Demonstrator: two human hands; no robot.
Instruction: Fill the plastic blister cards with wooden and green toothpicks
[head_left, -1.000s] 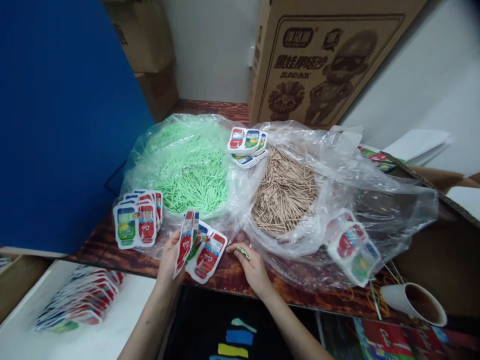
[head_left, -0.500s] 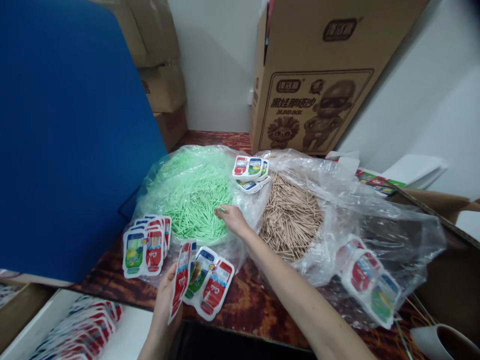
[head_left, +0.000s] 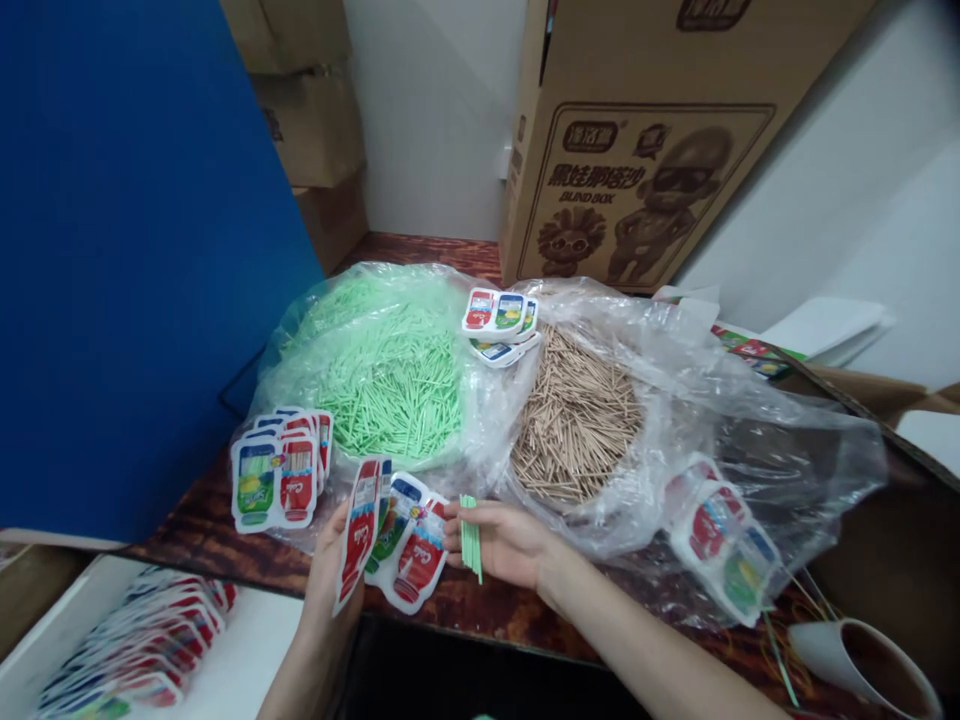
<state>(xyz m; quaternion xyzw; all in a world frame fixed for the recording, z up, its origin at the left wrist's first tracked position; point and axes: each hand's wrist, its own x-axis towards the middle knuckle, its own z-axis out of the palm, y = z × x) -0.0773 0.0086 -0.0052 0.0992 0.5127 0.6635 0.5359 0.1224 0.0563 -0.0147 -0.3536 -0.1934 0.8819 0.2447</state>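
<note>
My left hand (head_left: 328, 560) grips a bottle-shaped candy packet (head_left: 361, 530), turned edge-on, with red cola and green print. Right beside it another packet (head_left: 420, 555) faces up near the table's front edge; whether my left hand also holds it I cannot tell. My right hand (head_left: 499, 543) is closed on a small bundle of green sticks (head_left: 470, 537), its fingertips close to that packet. Behind the hands lies a clear plastic bag of green sticks (head_left: 397, 390). To its right is a similar bag of brown sticks (head_left: 581, 420).
A stack of packets (head_left: 281, 470) lies at the left, a few more (head_left: 499, 325) between the bags, and some (head_left: 724, 545) at the right. A white tray (head_left: 259, 640) holds many packets. A paper cup (head_left: 825, 650) lies tipped at right. A large cardboard box (head_left: 652, 190) stands behind.
My right hand has come back from the green stick pile toward the packets, now with a bundle of green sticks in it. My left hand keeps its packet in about the same place.
</note>
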